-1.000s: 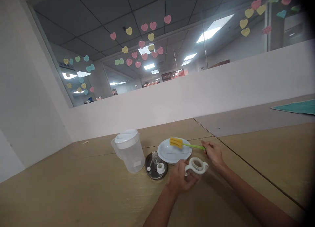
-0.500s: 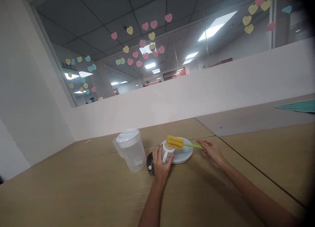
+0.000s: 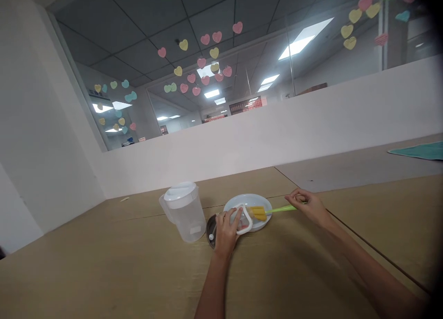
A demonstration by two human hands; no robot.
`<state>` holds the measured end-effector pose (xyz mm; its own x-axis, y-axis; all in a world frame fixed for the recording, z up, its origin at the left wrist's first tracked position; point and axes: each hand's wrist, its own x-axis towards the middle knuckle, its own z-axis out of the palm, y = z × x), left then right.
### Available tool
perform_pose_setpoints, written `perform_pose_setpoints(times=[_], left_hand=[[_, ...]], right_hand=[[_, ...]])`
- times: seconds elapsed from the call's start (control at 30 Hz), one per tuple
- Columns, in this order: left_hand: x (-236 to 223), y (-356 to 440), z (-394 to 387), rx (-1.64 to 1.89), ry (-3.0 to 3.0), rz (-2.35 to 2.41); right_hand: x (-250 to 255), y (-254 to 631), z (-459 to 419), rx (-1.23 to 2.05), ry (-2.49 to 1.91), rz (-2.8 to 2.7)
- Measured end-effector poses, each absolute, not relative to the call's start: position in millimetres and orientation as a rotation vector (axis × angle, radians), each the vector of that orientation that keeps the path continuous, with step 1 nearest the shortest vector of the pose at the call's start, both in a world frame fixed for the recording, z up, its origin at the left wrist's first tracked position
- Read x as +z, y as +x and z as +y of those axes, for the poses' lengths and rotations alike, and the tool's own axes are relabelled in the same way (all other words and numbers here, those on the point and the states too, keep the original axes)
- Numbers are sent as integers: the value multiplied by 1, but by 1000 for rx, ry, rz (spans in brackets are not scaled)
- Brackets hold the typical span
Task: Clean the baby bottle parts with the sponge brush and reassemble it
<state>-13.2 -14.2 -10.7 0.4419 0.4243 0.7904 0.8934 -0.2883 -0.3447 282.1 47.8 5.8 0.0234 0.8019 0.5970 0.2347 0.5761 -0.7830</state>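
Note:
My left hand [image 3: 226,230] is closed around a white mug [image 3: 244,222], which is tipped on its side with its mouth toward the right and its handle facing me. In my right hand [image 3: 310,209] is the thin green handle of a sponge brush [image 3: 259,213]. The brush's yellow sponge head points left at the mug's mouth; part of it seems to be inside. Beneath both lies a shallow white bowl [image 3: 242,199]. Left of the bowl, partly covered by my left hand, is a dark round dish or lid [image 3: 209,231] with a small white knob-like piece.
A clear plastic pitcher [image 3: 188,215] with a white lid stands left of the dark dish. The wooden table [image 3: 131,263] meets a white wall with a window above. A teal cloth [image 3: 420,149] lies far right, and a small pale scrap [image 3: 124,199] lies far left.
The mug has turned from nearly upright to lying sideways, mouth to the right. The brush has shifted right and slightly down, its sponge now level with the mug's mouth.

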Motion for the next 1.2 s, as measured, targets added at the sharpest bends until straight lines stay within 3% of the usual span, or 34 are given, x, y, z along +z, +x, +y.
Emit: perform_pose_setpoints(times=[0.5,0.97,1.2], left_hand=[[0,10,-25,-804,-1870,-1090],[-1,10,-21,-873,-1823,-950],[1,5,-18,-809,-1809,-1041]], right_hand=[[13,252,36,792,-953,-1191],[12,237,23,1273,-675,-1148],[19,240,23,1186,-688,-1076]])
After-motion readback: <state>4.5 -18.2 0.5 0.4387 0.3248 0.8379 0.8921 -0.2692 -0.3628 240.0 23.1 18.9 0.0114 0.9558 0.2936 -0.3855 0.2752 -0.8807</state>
